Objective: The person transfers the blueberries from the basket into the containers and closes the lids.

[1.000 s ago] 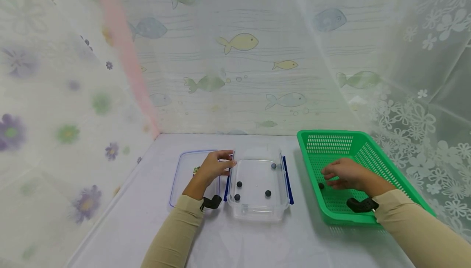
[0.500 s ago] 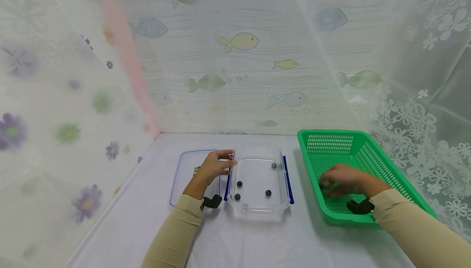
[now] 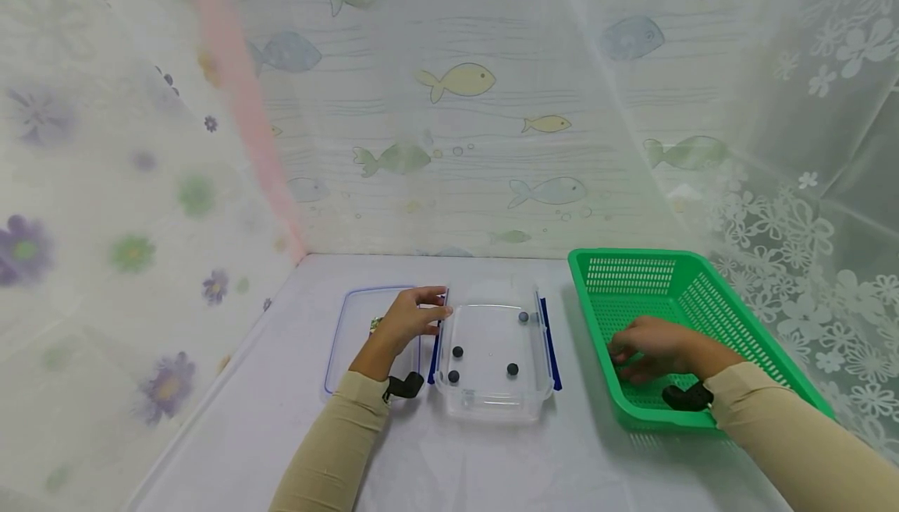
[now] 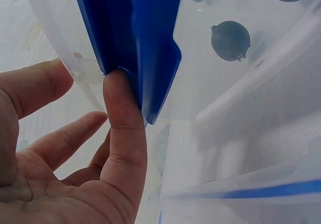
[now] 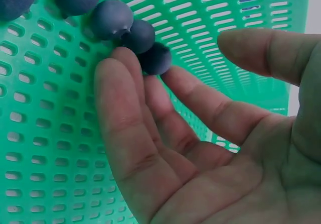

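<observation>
A clear plastic box (image 3: pixel 492 407) with blue side latches stands mid-table, several blueberries (image 3: pixel 513 370) scattered in it. My left hand (image 3: pixel 406 320) grips its left wall. In the left wrist view, one finger lies against the blue latch (image 4: pixel 158 58) and the thumb is at the clear wall. My right hand (image 3: pixel 653 346) is down inside a green plastic basket (image 3: pixel 674 412), near its left wall. In the right wrist view, bent fingertips touch a blueberry (image 5: pixel 156 60) at the end of a row of blueberries, while the thumb stands apart from them.
Left of the box a clear lid (image 3: pixel 339 348) with a bluish edge lies flat, a small colourful label (image 3: pixel 375 325) on it, partly behind my left hand. A patterned curtain (image 3: pixel 449 184) hangs behind the white-covered table (image 3: pixel 492 465).
My right hand has lowered into the basket toward its left wall and reached the blueberries there. The left hand, the box and the blueberries in it stay in place.
</observation>
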`<control>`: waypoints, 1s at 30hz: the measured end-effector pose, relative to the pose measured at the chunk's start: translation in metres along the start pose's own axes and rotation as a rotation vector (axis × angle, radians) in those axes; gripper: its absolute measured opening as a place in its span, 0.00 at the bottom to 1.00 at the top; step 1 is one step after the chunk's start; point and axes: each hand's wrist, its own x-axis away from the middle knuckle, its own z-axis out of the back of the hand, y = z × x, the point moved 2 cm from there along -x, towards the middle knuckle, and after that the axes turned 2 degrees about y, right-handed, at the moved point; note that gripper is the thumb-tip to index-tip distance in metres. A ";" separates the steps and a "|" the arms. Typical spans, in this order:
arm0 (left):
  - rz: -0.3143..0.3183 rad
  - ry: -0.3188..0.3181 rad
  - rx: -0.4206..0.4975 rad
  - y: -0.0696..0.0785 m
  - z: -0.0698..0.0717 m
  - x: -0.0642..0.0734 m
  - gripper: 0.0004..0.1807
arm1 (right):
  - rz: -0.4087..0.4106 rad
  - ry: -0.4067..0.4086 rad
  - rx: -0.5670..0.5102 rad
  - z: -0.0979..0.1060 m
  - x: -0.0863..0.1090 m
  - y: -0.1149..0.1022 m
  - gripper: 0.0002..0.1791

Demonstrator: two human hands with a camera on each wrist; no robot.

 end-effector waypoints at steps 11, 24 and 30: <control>0.001 0.002 0.007 0.001 0.000 0.001 0.32 | 0.010 -0.028 0.003 -0.002 -0.002 0.001 0.12; -0.004 0.002 -0.003 0.001 -0.001 0.002 0.32 | 0.012 0.012 0.019 0.002 0.003 -0.001 0.19; 0.000 -0.001 -0.008 0.002 0.000 0.003 0.32 | 0.017 0.030 0.038 0.005 0.003 -0.003 0.21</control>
